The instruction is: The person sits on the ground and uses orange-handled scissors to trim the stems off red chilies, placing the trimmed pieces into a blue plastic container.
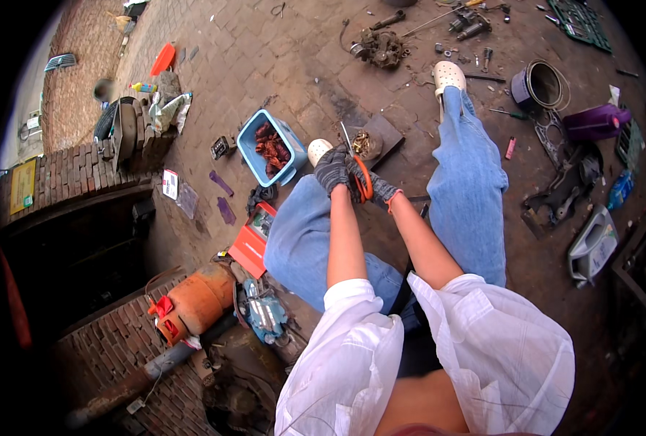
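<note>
Both my hands wear dark grey knit gloves and meet between my knees. My right hand (376,188) is closed round orange-handled scissors (364,180), whose thin metal blade points up and away from me. Beside it, my left hand (331,170) has its fingers curled in close to the blade; whatever they grip is hidden. Just beyond the hands, a small heap of brass-coloured pieces (365,143) lies by a dark flat slab (390,138). At the left, a light blue plastic tub (291,171) holds reddish-brown scraps (270,147).
An open red box (251,243) sits by my left knee, near an orange gas cylinder (201,296). A greasy engine part (382,48) and scattered tools lie ahead. At the right are a metal tin (524,91), a purple jug (592,123) and a grey jug (593,243).
</note>
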{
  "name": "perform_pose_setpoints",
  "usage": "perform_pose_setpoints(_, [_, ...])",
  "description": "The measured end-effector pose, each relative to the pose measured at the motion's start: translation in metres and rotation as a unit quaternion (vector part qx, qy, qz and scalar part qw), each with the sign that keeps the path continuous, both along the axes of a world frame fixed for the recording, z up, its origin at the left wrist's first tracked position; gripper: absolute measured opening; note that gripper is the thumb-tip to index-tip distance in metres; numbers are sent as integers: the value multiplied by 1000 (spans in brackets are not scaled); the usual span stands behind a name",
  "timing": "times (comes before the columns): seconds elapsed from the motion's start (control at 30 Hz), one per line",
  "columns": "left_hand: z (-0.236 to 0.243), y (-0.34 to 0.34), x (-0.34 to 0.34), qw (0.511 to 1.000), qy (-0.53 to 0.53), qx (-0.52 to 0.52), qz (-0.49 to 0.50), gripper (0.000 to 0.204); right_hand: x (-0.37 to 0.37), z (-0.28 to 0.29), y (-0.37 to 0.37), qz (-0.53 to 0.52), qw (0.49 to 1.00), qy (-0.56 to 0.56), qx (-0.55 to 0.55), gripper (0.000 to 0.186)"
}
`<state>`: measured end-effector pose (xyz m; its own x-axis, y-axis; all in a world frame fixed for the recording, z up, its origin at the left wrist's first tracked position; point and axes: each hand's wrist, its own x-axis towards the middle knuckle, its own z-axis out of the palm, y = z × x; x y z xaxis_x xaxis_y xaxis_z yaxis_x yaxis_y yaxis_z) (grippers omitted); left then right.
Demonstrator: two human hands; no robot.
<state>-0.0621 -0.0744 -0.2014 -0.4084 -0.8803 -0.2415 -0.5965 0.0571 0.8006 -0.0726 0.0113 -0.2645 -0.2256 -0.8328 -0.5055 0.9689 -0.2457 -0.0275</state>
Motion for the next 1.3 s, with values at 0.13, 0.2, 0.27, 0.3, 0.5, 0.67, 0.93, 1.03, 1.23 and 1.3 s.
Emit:
perform_pose_setpoints(0.13, [0,0,-1,988,-108,-67,-84,33,-1,1,2,2,1000,-7,-5,27])
perform_pose_setpoints(0.2, [-4,-2,2,990,-75,-59,-100,34,-1,2,1,4,1000,-11,-6,27])
perform_pose_setpoints(0.27, [-11,-7,8,988,-56,-73,-122,34,0,3,-1,8,1000,-13,-8,27])
perform_pose_setpoints(0.3, [-16,-9,10,985,-54,-90,-137,33,0,3,-2,7,1000,-16,-9,27])
perform_pose_setpoints(0.5, [0,3,-1,980,-139,-70,-123,31,1,-12,-8,-3,1000,-17,0,27])
perform_pose_setpoints(0.67, [-23,-11,7,936,-226,-168,-211,33,10,-22,-16,9,1000,-9,17,27])
perform_pose_setpoints(0.93, [-24,-14,5,914,-295,-156,-233,28,22,-55,-23,10,999,-8,35,28])
perform_pose_setpoints(1.03, [-24,-11,-7,859,-379,-186,-289,28,20,-80,-27,-18,999,-5,28,26])
perform_pose_setpoints(1.23, [-29,-24,14,865,-347,-191,-307,29,24,-40,-18,29,999,43,3,24])
perform_pose_setpoints(1.3, [-28,-15,-1,848,-349,-215,-337,28,21,-71,-18,1,993,113,18,23])
